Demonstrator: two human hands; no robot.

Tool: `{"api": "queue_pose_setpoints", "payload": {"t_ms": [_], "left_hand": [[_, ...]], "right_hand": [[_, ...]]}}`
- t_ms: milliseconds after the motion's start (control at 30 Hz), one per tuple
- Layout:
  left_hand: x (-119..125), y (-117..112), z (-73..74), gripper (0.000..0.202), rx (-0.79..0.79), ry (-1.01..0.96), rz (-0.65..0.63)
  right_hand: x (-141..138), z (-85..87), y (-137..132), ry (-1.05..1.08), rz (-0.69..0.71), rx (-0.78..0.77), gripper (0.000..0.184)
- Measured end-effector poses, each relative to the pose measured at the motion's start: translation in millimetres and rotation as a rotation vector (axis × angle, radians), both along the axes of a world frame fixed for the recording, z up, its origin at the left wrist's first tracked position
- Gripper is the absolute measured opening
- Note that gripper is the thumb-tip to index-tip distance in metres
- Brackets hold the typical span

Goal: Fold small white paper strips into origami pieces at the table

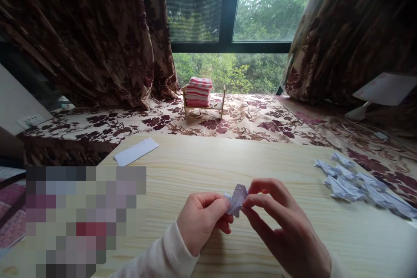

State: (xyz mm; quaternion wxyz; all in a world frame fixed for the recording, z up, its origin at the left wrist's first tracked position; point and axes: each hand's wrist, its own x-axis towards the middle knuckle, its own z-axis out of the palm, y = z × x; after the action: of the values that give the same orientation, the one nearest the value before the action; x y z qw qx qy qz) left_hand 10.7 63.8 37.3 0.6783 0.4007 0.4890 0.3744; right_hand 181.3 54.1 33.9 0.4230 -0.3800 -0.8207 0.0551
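Note:
A small folded piece of paper [239,199], pale with a greyish-purple face, is held above the table between both hands. My left hand [206,215] pinches its left edge between thumb and fingers. At its right side, my right hand [282,219] grips the edge with thumb and fingertips, the hand arched. Off to the right on the table lies a loose pile of folded white paper pieces [350,182]. A flat strip of white paper [137,151] rests near the table's far left corner.
The pale wooden table [195,156] stands before a window ledge with a floral cloth [130,124]. On the ledge sit a small wooden rack [223,100] of folded pink-and-white cloths [198,91] and a white lamp [384,89] with a cable. A blurred-out patch covers the table's left side.

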Motion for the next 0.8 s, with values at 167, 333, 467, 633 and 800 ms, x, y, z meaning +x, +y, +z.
{"api": "queue_pose_setpoints", "payload": {"t_ms": [167, 333, 467, 633, 800], "left_hand": [[0, -3, 1.2, 0.024, 0.080, 0.065, -0.055], [2, -5, 4.6, 0.023, 0.178, 0.148, -0.038], [4, -4, 5.3, 0.019, 0.188, 0.224, -0.003], [3, -5, 4.7, 0.018, 0.239, 0.217, -0.012], [3, -6, 3.7, 0.018, 0.239, 0.191, -0.014]], "right_hand": [[-4, -0.8, 0, 0.040, -0.010, -0.020, 0.011], [-2, 0.4, -1, 0.049, -0.012, -0.070, 0.009], [4, 2.4, 1, 0.051, -0.086, -0.023, 0.021], [0, -2.9, 2, 0.046, -0.043, -0.041, 0.036], [-4, -10.9, 2, 0.133, -0.005, -0.122, 0.028]]}}
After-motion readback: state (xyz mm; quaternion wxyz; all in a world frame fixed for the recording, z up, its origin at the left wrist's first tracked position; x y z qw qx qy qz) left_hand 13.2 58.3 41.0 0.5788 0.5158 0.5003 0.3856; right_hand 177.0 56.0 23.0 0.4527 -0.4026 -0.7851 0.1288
